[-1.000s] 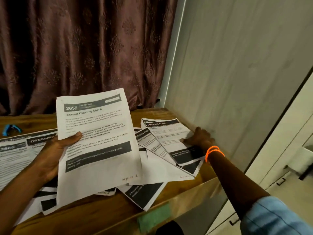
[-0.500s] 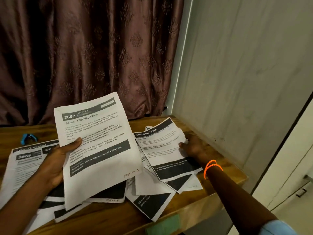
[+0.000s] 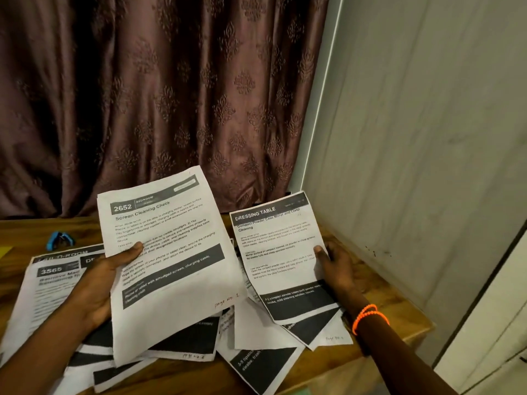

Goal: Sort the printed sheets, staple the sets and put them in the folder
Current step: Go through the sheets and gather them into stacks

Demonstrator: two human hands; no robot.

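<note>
Head view: wooden surface strewn with loose sheets, sorting underway. Left hand grips the 2652 sheet; right hand pinches the Dressing Table sheet. Next: compare headers, stack matches. Stapler far left.
</note>
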